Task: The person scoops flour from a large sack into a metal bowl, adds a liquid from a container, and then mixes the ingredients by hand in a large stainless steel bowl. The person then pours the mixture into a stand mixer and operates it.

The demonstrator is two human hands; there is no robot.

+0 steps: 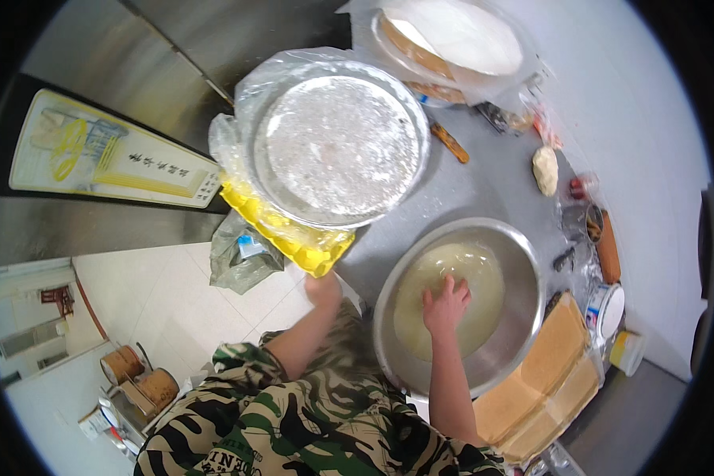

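Note:
A wide steel bowl holds a pale yellowish liquid. My right hand reaches into that bowl with its fingers spread, at or just above the liquid; whether the fingertips dip in cannot be made out. My left hand is blurred at the near corner of a yellow moulded tray, which looks like an egg tray partly covered by clear plastic. Its fingers are hidden or smeared, so any hold on the tray does not show. Beyond the tray sits a large round metal pan dusted with white flour.
At the back stands a plastic-lined container of white powder. A brown stick and a lump of dough lie on the grey counter. Cardboard and a white tub are at right. A plastic bag hangs left.

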